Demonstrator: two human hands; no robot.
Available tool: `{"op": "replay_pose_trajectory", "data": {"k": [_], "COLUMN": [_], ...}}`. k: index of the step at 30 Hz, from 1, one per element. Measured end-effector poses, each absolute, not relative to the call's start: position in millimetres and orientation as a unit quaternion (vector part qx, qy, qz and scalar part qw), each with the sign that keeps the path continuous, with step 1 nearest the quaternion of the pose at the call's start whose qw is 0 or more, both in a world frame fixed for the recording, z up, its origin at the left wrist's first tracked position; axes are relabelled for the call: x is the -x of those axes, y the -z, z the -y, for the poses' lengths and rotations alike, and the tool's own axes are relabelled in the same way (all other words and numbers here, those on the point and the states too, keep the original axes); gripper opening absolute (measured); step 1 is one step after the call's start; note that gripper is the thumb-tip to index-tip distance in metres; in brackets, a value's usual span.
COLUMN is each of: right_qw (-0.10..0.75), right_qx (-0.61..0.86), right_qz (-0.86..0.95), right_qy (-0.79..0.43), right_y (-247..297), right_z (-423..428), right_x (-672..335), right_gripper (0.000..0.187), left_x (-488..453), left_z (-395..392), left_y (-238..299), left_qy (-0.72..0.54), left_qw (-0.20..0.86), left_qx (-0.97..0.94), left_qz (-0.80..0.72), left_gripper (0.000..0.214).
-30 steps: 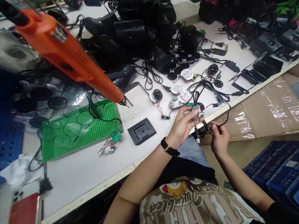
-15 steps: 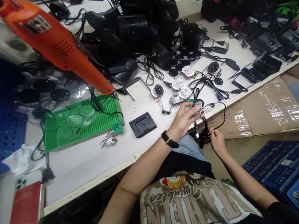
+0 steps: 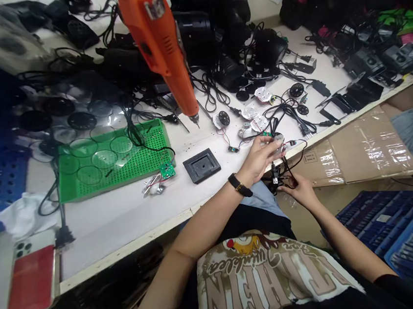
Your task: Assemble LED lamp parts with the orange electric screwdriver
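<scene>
The small clear part (image 3: pixel 276 140) is partly hidden by the left hand (image 3: pixel 256 161), and the orange electric screwdriver (image 3: pixel 155 37) is cut off by the top edge.

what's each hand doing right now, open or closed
left hand: closed, holding a small clear plastic part
right hand: closed on a thin black cable, grip partly hidden

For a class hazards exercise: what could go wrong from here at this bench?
The clear part in the left hand could slip past the bench edge. The black cable in the right hand might snag nearby thin wires. The suspended orange electric screwdriver might swing into the parts.
</scene>
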State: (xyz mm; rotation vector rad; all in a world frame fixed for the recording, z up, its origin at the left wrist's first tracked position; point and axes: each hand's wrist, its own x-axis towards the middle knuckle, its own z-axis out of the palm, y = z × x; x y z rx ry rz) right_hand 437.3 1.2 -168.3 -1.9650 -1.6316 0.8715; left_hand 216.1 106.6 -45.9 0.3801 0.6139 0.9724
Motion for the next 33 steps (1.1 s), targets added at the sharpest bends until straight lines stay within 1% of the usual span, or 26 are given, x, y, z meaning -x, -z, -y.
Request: {"op": "replay_pose_trajectory", "data": {"k": [2,3,6,8,12,15,18,22,23,26,27,28,30,33], "right_qw": [0.217,0.214,0.201,0.199,0.214,0.229,0.233,0.206,0.186,-0.016,-0.058,-0.086,-0.115,-0.112], "right_qx": [0.719,0.719,0.703,0.688,0.671,0.683,0.713,0.739,0.743,0.742,0.731,0.721,0.694,0.657], "right_qz": [0.576,0.569,0.552,0.545,0.536,0.532,0.540,0.573,0.589,0.666,0.679,0.687,0.709,0.740], "right_qy": [-0.323,-0.337,-0.400,-0.436,-0.466,-0.445,-0.382,-0.288,-0.258,-0.071,-0.032,-0.002,0.045,0.091], "right_y": [183.3,190.9,206.9,208.1,188.8,162.1,126.7,65.9,49.3,1.6,-12.3,-24.7,-43.5,-56.8], "right_z": [-7.3,-10.8,-20.2,-23.1,-16.5,-7.9,-8.8,-34.9,-45.4,-82.4,-95.6,-108.9,-135.1,-170.7], "right_x": [-432.9,-429.7,-420.6,-418.1,-423.8,-432.9,-444.8,-454.4,-452.8,-435.7,-426.9,-417.3,-397.7,-373.2], "right_gripper": [0.064,0.061,0.044,0.037,0.039,0.045,0.049,0.051,0.053,0.054,0.054,0.054,0.049,0.040], "left_x": [-216.8,-217.0,-217.2,-216.8,-215.5,-215.4,-215.8,-215.3,-214.6,-209.7,-207.1,-204.0,-196.3,-182.3], "left_z": [-106.6,-106.6,-106.7,-106.7,-106.2,-106.6,-109.1,-115.7,-117.9,-126.4,-129.9,-133.8,-142.0,-152.2], "left_y": [46.3,46.2,45.1,44.1,42.8,42.2,41.4,42.7,43.7,47.2,48.0,48.2,46.9,41.8], "left_qy": [-0.459,-0.459,-0.460,-0.459,-0.465,-0.471,-0.492,-0.544,-0.558,-0.590,-0.598,-0.605,-0.616,-0.621], "left_qw": [0.822,0.822,0.821,0.821,0.819,0.813,0.794,0.734,0.716,0.671,0.658,0.646,0.628,0.618], "left_qx": [-0.178,-0.177,-0.174,-0.171,-0.169,-0.174,-0.183,-0.204,-0.209,-0.218,-0.219,-0.220,-0.218,-0.210], "left_qz": [-0.288,-0.287,-0.291,-0.292,-0.290,-0.293,-0.307,-0.351,-0.364,-0.393,-0.402,-0.409,-0.422,-0.434], "left_gripper": [0.028,0.028,0.025,0.023,0.024,0.026,0.028,0.031,0.033,0.039,0.041,0.042,0.044,0.044]}}
